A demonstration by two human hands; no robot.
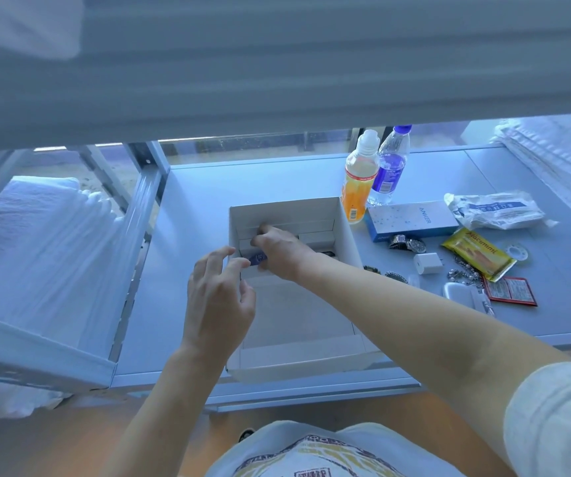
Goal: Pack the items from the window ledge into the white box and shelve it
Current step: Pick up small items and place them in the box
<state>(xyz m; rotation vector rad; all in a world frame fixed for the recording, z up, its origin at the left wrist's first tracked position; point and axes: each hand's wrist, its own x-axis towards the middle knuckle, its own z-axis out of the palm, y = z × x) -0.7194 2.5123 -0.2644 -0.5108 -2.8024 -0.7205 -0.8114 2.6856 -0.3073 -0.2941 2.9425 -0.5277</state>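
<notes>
White cardboard forms the white box [346, 232], open-topped on the window ledge [191, 208]; the right hand [278, 251] reaches inside it, fingers curled among white packages, pinching a small blue item [259, 259]. The left hand [218, 297] hovers just beside the box's near-left wall, fingers relaxed, holding nothing. Right of the right hand lies a blue-and-white carton [411, 220] reading "ANKER", with an orange drink bottle [359, 177] and a blue-labelled water bottle [389, 166] standing beyond it. Farther right lie a yellow snack packet [480, 254] with partly legible lettering, a white charger [427, 263], a wristwatch [408, 243] and a red sachet [511, 290].
</notes>
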